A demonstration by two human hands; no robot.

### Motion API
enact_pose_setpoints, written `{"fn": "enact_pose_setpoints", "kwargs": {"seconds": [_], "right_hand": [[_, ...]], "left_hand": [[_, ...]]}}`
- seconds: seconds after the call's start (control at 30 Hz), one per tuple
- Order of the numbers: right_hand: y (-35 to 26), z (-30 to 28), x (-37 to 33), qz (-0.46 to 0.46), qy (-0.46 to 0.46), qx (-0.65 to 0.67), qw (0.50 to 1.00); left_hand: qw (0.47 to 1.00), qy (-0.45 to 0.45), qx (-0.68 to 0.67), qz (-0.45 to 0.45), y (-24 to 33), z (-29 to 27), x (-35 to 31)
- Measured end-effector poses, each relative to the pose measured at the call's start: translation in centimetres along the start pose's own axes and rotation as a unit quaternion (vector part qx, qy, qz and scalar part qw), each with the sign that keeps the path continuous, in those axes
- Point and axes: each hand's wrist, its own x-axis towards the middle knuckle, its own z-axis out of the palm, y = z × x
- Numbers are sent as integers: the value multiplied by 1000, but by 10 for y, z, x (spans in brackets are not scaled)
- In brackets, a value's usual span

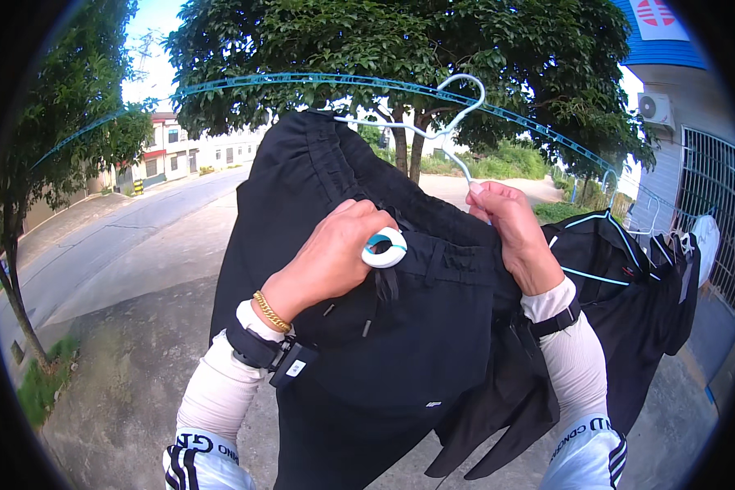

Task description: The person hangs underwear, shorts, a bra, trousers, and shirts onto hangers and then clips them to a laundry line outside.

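Black trousers (384, 343) with a gathered elastic waistband hang in front of me. A pale wire hanger (420, 131) reaches to the far left end of the waistband. Its hook overlaps the teal line; I cannot tell whether it rests on it. My right hand (510, 224) is closed, pinching the hanger's right arm between thumb and fingers by the waistband's right side. My left hand (335, 249) is closed at the front of the waistband. A white ring-shaped thing (384, 247) with a teal edge sticks out of its grip, and what else the fingers hold is hidden.
A teal perforated line (302, 79) stretches across the view. More dark clothes (629, 327) hang on hangers to the right, near a wall with a barred window (714, 180). Leafy trees (400, 49) stand behind; a paved road (131, 245) runs at the left.
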Motion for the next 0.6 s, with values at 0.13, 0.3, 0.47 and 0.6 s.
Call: {"fn": "enact_pose_setpoints", "kwargs": {"seconds": [0.13, 0.3, 0.47, 0.6], "right_hand": [[-30, -9, -8, -24, -142, -50, 988], [48, -20, -30, 181, -192, 0, 965], [152, 3, -115, 189, -252, -47, 948], [172, -10, -135, 257, -272, -25, 927]], "left_hand": [[998, -8, -59, 12, -3, 10, 14], [970, -184, -136, -82, -6, 13, -11], [973, -139, -43, -178, -3, 15, -36], [954, -170, -49, -241, -9, 11, -69]]}}
